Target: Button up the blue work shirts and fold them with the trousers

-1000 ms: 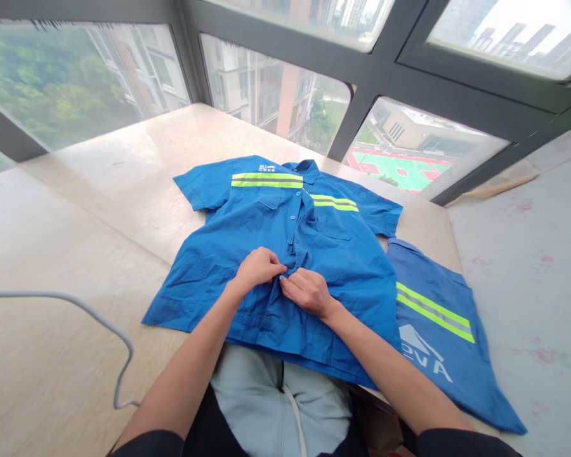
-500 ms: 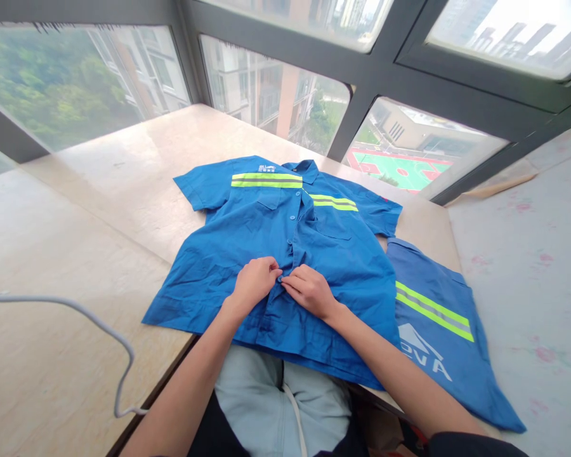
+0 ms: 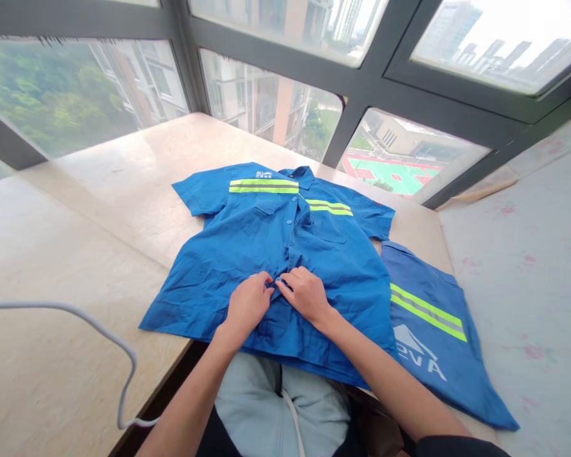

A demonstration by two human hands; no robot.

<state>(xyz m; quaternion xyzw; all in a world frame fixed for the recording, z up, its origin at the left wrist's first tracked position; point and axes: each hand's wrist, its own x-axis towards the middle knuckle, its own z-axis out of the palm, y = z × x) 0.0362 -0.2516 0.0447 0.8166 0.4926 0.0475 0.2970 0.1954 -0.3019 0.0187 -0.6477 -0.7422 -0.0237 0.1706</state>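
A blue short-sleeved work shirt (image 3: pixel 247 247) with yellow reflective stripes lies face up on the wooden table (image 3: pixel 76 216), collar away from me. My left hand (image 3: pixel 247 303) and my right hand (image 3: pixel 304 293) meet at the shirt's front placket, low down near the hem. Both hands have their fingers pinched on the cloth at a button. Several buttons above them sit along the closed placket.
A second blue garment (image 3: pixel 433 330) with yellow stripes and white letters lies folded to the right of the shirt. A white cable (image 3: pixel 99 330) curves over the table at the left. Large windows (image 3: pixel 266 95) rise behind the table. A pale pink-spotted surface (image 3: pixel 528 266) lies at right.
Both hands have slid slightly lower along the placket toward the hem, still pinched together. The view has tilted a little, so the shirt sits lower in the frame.
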